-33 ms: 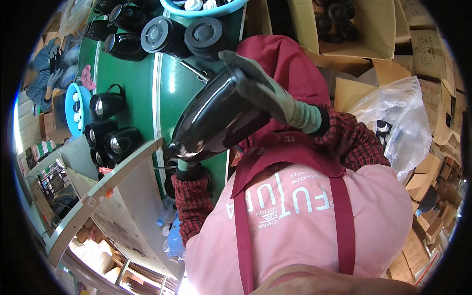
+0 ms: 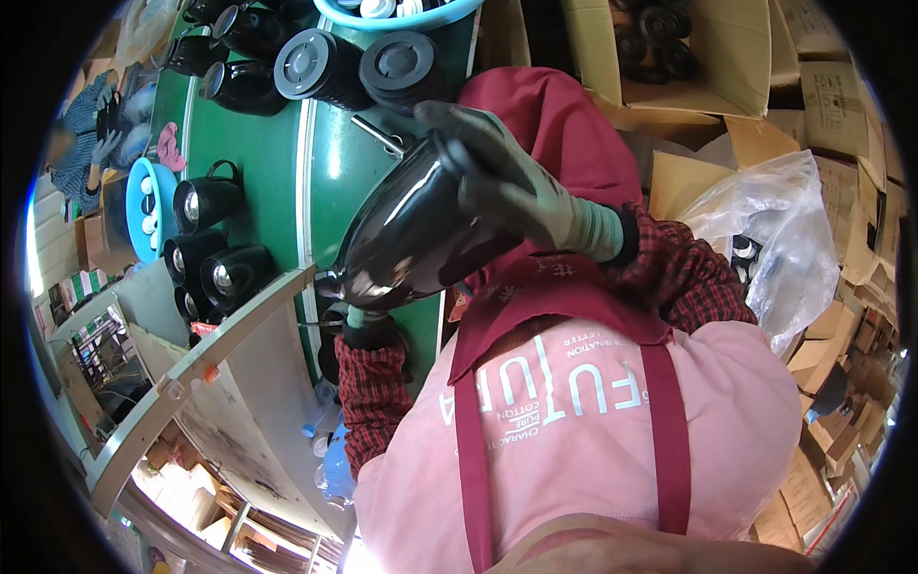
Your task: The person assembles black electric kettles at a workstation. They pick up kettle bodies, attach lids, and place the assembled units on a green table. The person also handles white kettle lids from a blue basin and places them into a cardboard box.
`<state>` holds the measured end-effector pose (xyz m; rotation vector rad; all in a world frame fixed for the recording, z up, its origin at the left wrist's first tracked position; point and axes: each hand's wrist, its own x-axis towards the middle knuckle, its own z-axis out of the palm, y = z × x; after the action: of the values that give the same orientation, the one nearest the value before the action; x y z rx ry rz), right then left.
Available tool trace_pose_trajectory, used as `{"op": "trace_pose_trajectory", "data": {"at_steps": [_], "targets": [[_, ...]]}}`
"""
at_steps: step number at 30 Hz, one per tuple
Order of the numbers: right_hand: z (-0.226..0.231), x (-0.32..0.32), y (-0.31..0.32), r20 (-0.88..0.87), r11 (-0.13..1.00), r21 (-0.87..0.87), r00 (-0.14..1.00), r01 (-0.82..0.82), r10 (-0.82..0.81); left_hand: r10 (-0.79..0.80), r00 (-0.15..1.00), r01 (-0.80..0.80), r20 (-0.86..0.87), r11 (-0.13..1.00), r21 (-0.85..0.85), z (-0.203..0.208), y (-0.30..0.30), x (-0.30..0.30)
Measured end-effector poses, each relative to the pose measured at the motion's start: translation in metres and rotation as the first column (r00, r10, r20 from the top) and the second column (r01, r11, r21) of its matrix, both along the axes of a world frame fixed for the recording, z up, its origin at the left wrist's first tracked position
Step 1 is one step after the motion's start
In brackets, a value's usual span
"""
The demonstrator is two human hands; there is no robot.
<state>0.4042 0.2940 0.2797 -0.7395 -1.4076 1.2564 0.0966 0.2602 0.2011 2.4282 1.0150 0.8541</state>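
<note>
1. Head view: one glossy black vessel [image 2: 406, 230], held tilted at the right edge of the green desk [image 2: 258, 153], by the maroon apron [image 2: 612, 316].
2. Counts from where I stand: two stacks of dark discs [image 2: 306, 65], two light-blue basins [image 2: 169, 196], four black pots [image 2: 222, 203] at left, one partly hidden. Darker vessels [image 2: 247, 88] overlap at top left; can't count.
3. Edges: metal rail [image 2: 253, 323] just beside the pots; open green surface between pots and held vessel. One open carton [image 2: 736, 67] off the desk's right side.
4. Right hand [image 2: 526, 187]: gloved, forearm in from the right, fingers spread over the vessel's upper end; grip clasping it.
5. Left hand [image 2: 367, 317]: at the vessel's lower end, mostly hidden; can't tell its grip.
</note>
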Motion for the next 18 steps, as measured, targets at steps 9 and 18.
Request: {"op": "trace_pose_trajectory", "data": {"at_steps": [9, 18], "targets": [[-0.037, 0.020, 0.013, -0.430, 0.782, -0.505, 0.892, -0.366, 0.141, 0.265, 0.964, -0.247, 0.030, 0.929, -0.276, 0.117, 0.028, 0.041], [-0.060, 0.007, 0.013, -0.286, 0.965, -0.161, 0.946, -0.207, 0.155, 0.323, 0.931, -0.256, 0.171, 0.909, -0.329, 0.100, 0.024, 0.047]]}}
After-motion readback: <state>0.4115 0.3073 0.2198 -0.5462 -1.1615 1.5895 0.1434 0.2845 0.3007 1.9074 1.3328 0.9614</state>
